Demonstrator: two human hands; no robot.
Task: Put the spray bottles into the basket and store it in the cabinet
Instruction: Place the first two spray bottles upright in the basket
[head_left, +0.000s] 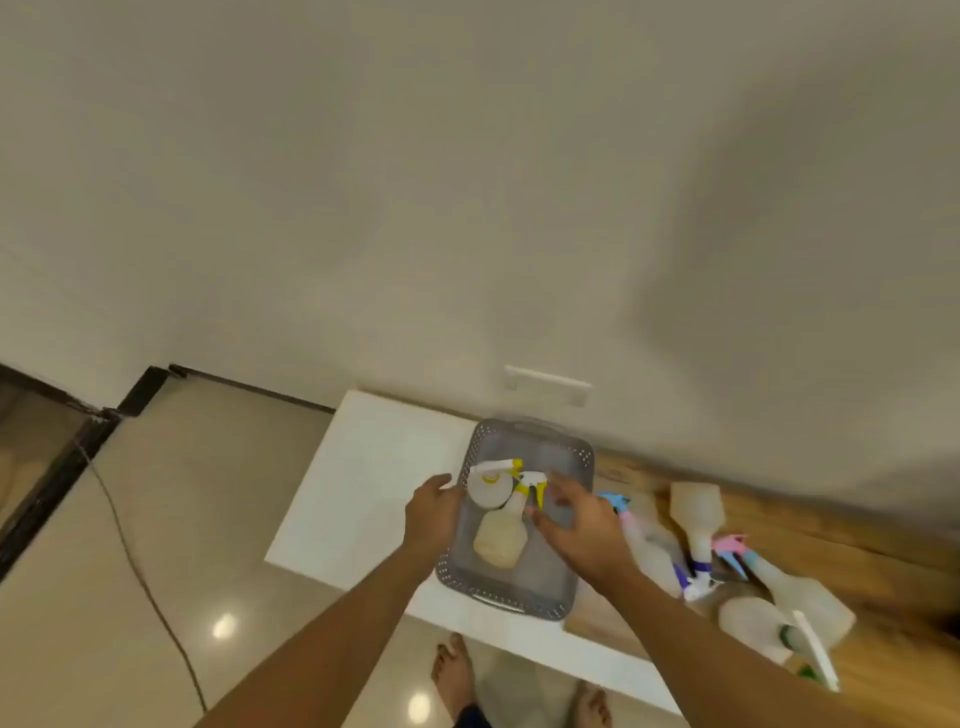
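A grey perforated basket (558, 597) stands on the white part of the counter (363, 467). Two spray bottles with yellow triggers are inside it: one upright (488, 488) at the left, one lying down (501, 538) in the middle. My left hand (434, 514) rests against the basket's left rim beside the upright bottle, fingers curled. My right hand (582, 525) hovers over the basket's right side with fingers spread, just past the lying bottle's trigger, holding nothing that I can see. Several more spray bottles (696, 525) lie to the right on the wooden surface.
A white wall rises right behind the counter, with a white handle-like bar (548, 382) above the basket. The wooden surface (883, 561) runs off to the right. Below lie shiny floor tiles, a dark cable (135, 561) and my bare feet (454, 670).
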